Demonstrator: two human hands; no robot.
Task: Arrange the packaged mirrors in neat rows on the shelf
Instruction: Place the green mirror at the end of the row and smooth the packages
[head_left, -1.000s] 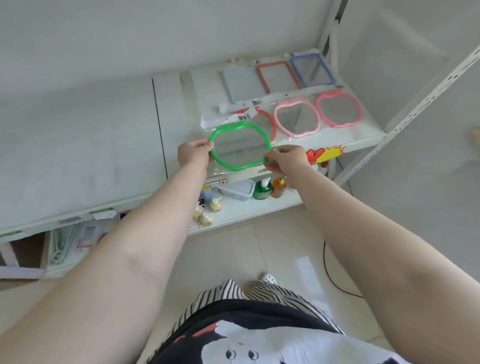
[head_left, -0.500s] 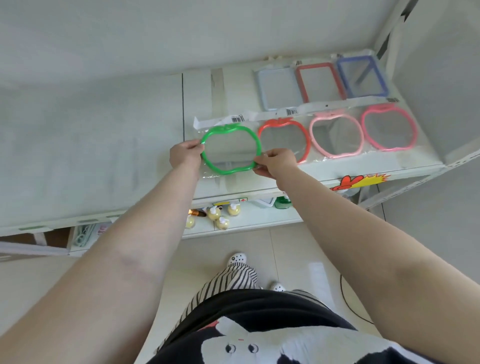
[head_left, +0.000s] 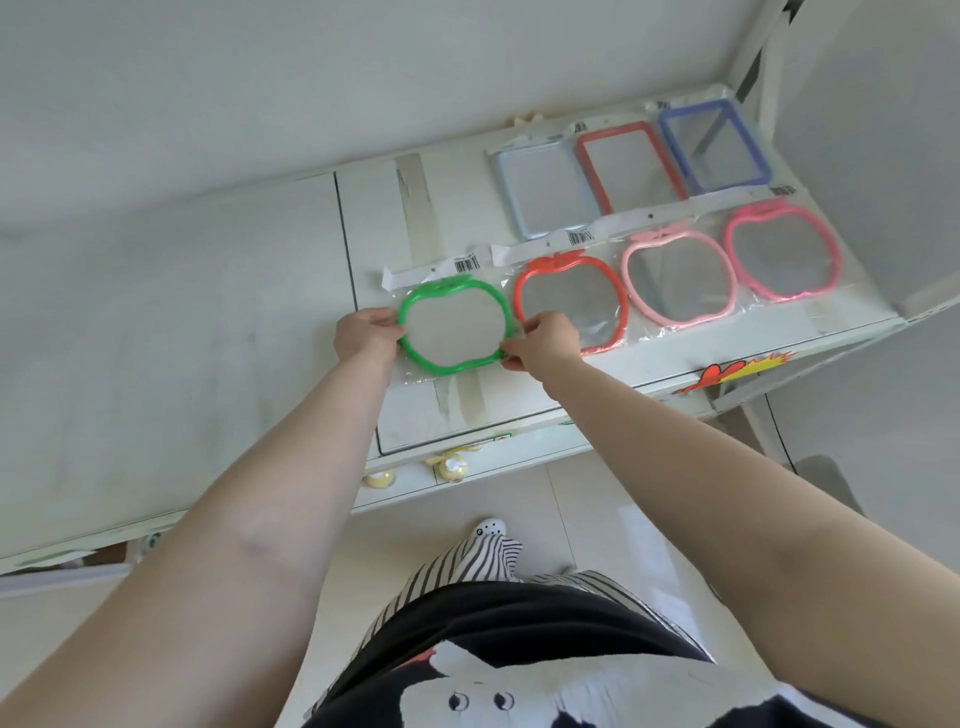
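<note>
The green apple-shaped mirror, sealed in a clear packet with a white barcoded header strip, lay flat on the white shelf near its front edge, at the left end of a row of four. The left hand held the frame's left side, its fingers curled against the green rim, and the right hand pinched the right side with fingertips bent onto the packet edge. Just beside it to the right lay the red apple-shaped mirror, whose lower left part was hidden by the right hand, then the pale pink apple-shaped mirror, then the deeper pink apple-shaped mirror closest to the shelf's right edge. Their packets lay close together; whether the plastic edges overlapped could not be told.

Along the back edge sat a second row of three rectangular mirrors: the pale blue mirror, the red rectangular mirror and the dark blue mirror toward the back right corner. The part of the shelf left of the green mirror showed strips of old tape. Below the front edge, small yellow items showed on a lower shelf, and a colourful sticker marked the front lip near the right corner
</note>
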